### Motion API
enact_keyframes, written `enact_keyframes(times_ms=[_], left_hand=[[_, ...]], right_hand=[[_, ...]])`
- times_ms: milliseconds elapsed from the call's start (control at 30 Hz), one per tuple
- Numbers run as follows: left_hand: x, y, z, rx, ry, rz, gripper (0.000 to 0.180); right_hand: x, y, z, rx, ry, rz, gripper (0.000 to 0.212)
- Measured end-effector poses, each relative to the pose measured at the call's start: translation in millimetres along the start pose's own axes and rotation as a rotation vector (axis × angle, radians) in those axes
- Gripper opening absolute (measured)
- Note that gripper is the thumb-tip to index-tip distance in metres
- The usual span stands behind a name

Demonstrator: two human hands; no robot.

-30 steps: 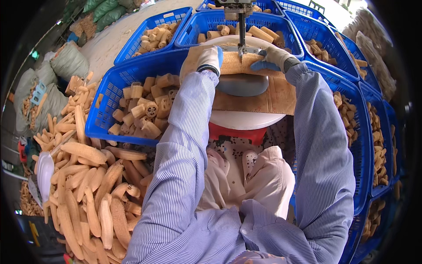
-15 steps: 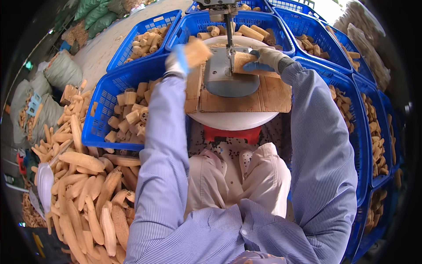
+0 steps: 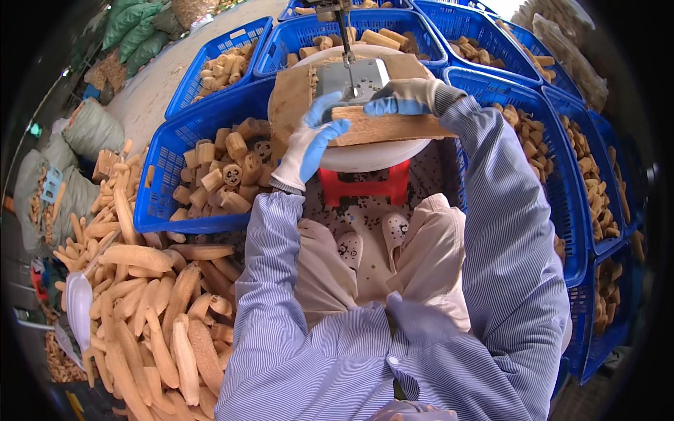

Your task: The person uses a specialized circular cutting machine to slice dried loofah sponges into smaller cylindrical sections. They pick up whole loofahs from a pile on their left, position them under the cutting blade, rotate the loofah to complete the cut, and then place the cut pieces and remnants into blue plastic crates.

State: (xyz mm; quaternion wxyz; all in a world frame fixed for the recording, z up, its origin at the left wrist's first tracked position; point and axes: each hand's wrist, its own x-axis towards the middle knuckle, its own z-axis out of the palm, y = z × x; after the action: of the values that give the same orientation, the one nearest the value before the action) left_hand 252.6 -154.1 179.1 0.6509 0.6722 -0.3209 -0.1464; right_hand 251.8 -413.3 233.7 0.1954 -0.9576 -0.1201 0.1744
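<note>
Left hand, now empty, has moved beside the loofah's left end, fingers wide; right hand grips the loofah before the metal plate. I advise keeping both hands clear of the blade.

no legible lettering, no readable labels, brands, numbers or signs on anything

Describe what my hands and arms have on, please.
Your left hand and right hand wear pale gloves with blue on the fingers and dark cuffs. The sleeves are long, loose and wrinkled, finely striped in blue and white.
</note>
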Motion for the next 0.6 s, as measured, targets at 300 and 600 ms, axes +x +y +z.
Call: enact_keyframes(times_ms=[300,600], left_hand=[[1,-29,-51,0.014,0.271,-0.032,0.046],[8,-45,-68,0.071,0.408,-0.064,0.058]], right_hand=[[-55,94,74,0.276,0.648,-0.016,0.086],[-31,62,99,0.897,0.842,-0.19,0.072]])
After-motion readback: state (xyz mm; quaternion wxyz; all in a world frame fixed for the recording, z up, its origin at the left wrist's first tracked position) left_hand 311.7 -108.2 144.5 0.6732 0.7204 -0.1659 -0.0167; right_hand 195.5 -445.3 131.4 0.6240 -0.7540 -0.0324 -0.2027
